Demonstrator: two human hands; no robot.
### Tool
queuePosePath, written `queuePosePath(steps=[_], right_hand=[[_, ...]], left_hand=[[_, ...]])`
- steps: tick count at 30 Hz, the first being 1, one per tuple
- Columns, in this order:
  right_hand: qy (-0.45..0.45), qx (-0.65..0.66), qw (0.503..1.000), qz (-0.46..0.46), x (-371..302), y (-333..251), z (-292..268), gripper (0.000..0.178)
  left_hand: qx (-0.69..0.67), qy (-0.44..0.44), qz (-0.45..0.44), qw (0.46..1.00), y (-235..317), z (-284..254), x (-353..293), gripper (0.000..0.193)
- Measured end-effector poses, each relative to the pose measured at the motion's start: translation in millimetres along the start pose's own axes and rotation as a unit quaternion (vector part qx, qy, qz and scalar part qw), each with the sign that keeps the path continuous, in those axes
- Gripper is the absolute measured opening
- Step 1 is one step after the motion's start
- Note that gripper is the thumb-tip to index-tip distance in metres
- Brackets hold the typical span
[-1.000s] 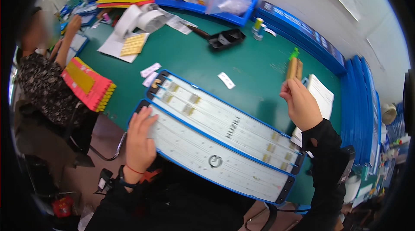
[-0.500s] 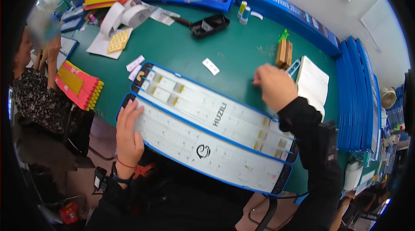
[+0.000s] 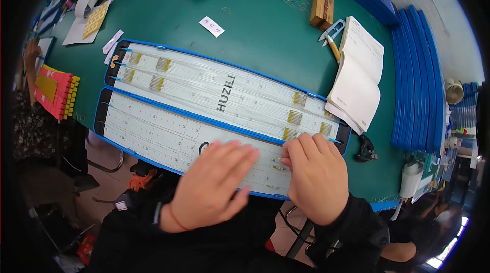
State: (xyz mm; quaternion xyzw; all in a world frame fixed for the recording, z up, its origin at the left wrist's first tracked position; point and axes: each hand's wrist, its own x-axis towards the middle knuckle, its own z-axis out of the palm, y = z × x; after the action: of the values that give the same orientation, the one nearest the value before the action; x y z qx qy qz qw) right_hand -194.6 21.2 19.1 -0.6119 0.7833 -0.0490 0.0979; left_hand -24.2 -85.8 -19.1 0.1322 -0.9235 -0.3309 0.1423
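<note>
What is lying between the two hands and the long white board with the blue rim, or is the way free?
Nothing visible is in between. The left hand and the right hand both lie flat on the near white board, at its right end. The notebook and the wooden block lie farther back on the table.

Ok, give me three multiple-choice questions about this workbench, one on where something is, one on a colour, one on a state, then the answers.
1. Where does the open white notebook lie?
A. right of the long white blue-rimmed trays
B. on the red block
C. under the left hand

2. What colour is the table top?
A. grey
B. green
C. brown

3. How do the left hand and right hand stand?
A. both raised off the table
B. both resting on the nearer white tray
C. both holding the notebook

Answers: 1 A, it sits past the trays' right end. 2 B, green shows all around the trays. 3 B, both press flat on that tray.
</note>
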Motion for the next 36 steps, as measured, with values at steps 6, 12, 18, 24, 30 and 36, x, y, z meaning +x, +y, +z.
queuePosePath(steps=[6, 12, 18, 24, 30, 36], right_hand=[[0.07, 0.054, 0.996, -0.011, -7, 10, 4, 0.017], [0.031, 0.131, 0.974, 0.183, -87, 107, -16, 0.07], [0.087, 0.154, 0.959, 0.22, -92, 135, 4, 0.072], [0.4, 0.435, 0.788, 0.171, -74, 55, 18, 0.073], [0.403, 0.701, 0.588, 0.023, -16, 1, 30, 0.025], [0.445, 0.663, 0.599, 0.067, -8, -1, 43, 0.024]], left_hand=[[0.147, -0.027, 0.043, 0.988, -2, 17, -11, 0.061], [0.17, -0.006, 0.089, 0.981, 1, 32, -7, 0.063], [0.179, 0.021, 0.067, 0.981, -8, 34, -11, 0.061], [0.174, 0.098, 0.134, 0.971, -24, 38, -12, 0.042], [0.191, 0.122, 0.171, 0.959, -28, 41, -10, 0.035], [0.208, 0.107, 0.174, 0.956, -25, 45, -9, 0.036]])
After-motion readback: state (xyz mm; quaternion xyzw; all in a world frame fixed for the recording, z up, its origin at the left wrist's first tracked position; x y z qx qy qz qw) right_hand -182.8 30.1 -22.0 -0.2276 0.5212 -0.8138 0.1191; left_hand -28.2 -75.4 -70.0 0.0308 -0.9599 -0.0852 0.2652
